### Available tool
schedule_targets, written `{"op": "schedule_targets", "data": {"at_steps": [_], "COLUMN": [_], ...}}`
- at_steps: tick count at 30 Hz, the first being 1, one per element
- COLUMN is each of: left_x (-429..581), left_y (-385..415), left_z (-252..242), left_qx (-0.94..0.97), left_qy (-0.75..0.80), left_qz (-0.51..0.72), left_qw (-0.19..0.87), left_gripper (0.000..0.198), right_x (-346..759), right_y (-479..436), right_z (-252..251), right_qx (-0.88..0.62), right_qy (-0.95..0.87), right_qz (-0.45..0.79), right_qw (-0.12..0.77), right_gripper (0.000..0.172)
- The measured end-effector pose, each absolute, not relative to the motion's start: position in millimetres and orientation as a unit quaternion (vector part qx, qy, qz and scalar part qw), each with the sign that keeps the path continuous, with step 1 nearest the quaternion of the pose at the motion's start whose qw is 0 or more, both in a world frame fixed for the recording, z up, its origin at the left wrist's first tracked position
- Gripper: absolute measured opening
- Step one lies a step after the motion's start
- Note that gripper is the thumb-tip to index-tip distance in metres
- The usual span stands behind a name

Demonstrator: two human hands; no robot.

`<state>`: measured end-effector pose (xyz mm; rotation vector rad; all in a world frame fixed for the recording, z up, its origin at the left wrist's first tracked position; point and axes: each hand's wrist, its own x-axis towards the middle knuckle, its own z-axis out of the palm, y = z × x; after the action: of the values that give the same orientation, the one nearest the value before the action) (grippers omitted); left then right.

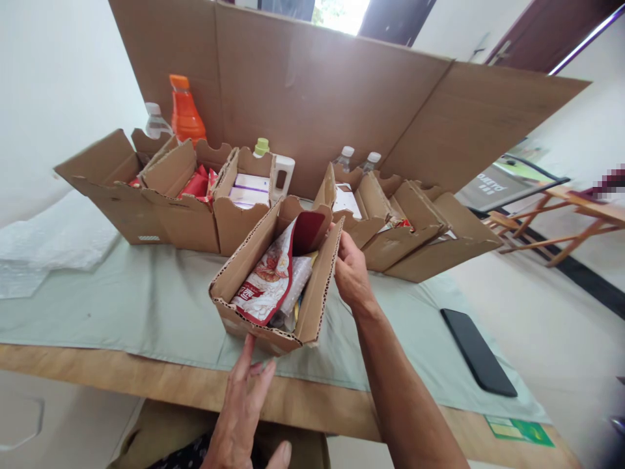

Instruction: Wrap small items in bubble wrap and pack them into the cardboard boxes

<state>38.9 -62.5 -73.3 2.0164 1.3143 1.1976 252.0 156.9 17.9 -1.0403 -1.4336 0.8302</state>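
Observation:
A cardboard box (319, 299) without a lid stands at the front middle of the cloth, set at a slant. In it lie a red and white printed pouch (268, 273), a bubble-wrapped packet (299, 281) and a bit of something yellow underneath. My right hand (352, 270) grips the box at its far right side, some fingers hidden behind the wall. Below the near side is my left hand (247, 397), fingers spread and holding nothing; its index fingertip meets the box's lower front edge.
Behind stand more cardboard boxes (190, 225) in a row, one with white cartons (250, 190). An orange bottle (186, 114) and clear bottles rise behind them, before a tall cardboard panel (312, 98). A black phone (478, 352) lies at right, bubble wrap (63, 234) at left.

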Motion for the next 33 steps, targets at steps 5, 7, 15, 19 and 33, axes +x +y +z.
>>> {"op": "schedule_targets", "data": {"at_steps": [5,7,15,19,33], "left_x": [47.8,50.9,63.4,68.7,73.8], "left_y": [-60.9,-60.0,-59.7,-59.3,-53.8], "left_z": [-72.8,-74.2,-79.4,-76.6,-70.7], "left_qx": [0.745,0.749,0.75,0.759,0.775], "left_qy": [0.436,0.426,0.419,0.405,0.399], "left_qz": [0.445,0.445,0.434,0.433,0.406], "left_qw": [0.237,0.245,0.272,0.269,0.274], "left_gripper": [0.104,0.105,0.119,0.109,0.107], "right_x": [251.1,250.8,251.3,255.4,260.9], "right_y": [168.0,169.9,176.3,177.4,178.1], "right_z": [18.0,19.1,22.2,28.9,35.4], "right_qx": [-0.454,-0.453,-0.449,-0.462,-0.56], "right_qy": [-0.627,-0.638,-0.675,-0.702,-0.691], "right_qz": [0.313,0.298,0.269,0.258,0.163], "right_qw": [0.55,0.546,0.52,0.476,0.428], "right_gripper": [0.054,0.053,0.053,0.046,0.039]}}
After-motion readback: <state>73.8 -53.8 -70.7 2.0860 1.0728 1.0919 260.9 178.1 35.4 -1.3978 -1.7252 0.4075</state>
